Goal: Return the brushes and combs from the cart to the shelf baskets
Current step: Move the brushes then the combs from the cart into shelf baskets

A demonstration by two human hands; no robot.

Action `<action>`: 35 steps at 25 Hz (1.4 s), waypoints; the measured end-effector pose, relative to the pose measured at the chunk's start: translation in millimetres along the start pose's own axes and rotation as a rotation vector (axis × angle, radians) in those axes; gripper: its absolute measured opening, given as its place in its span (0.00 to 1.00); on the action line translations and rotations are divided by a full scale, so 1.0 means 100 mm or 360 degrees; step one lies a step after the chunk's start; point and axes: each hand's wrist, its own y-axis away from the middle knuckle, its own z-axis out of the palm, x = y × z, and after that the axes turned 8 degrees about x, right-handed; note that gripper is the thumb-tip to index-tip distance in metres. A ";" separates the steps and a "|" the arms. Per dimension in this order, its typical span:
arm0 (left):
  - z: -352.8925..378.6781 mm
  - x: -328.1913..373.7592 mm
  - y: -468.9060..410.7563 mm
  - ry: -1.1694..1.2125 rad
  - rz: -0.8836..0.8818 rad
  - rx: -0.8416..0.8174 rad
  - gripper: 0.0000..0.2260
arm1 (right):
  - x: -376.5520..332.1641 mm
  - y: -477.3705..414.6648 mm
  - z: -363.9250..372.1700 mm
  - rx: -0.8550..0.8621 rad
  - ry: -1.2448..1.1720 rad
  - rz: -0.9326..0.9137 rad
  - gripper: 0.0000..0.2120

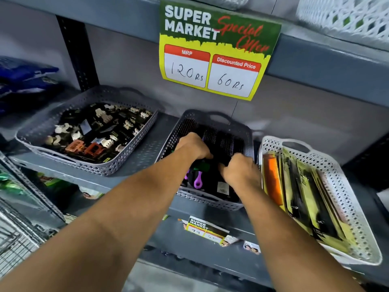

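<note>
A grey perforated basket (185,127) in the middle of the shelf holds several black hair brushes (229,142) with purple and green handles (197,180). Both my hands are inside it. My left hand (194,145) is curled over the brushes at the basket's left side, fingers closed on a brush. My right hand (240,168) is curled down on the brushes at the right side. To the right, a white basket (345,199) holds packaged combs (305,199), among them an orange one (271,175).
A grey basket of hair clips (88,131) sits on the left of the shelf. A yellow and green price sign (214,53) hangs from the shelf above. The wire cart (16,232) edge shows at lower left. Another white basket (347,17) sits on the upper shelf.
</note>
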 end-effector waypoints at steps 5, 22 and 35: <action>0.00 0.01 0.09 -0.0050 0.0005 0.0025 0.25 | 0.02 0.09 -0.05 0.0047 0.0001 -0.0048 0.18; -0.25 -0.09 0.53 -0.0115 0.0156 0.0383 0.14 | -0.12 0.40 -0.46 0.0264 0.0026 -0.0278 0.23; -1.45 -1.63 1.59 -0.0806 0.0216 0.1161 0.24 | -1.37 1.13 -0.36 0.0358 -0.0106 -0.1178 0.25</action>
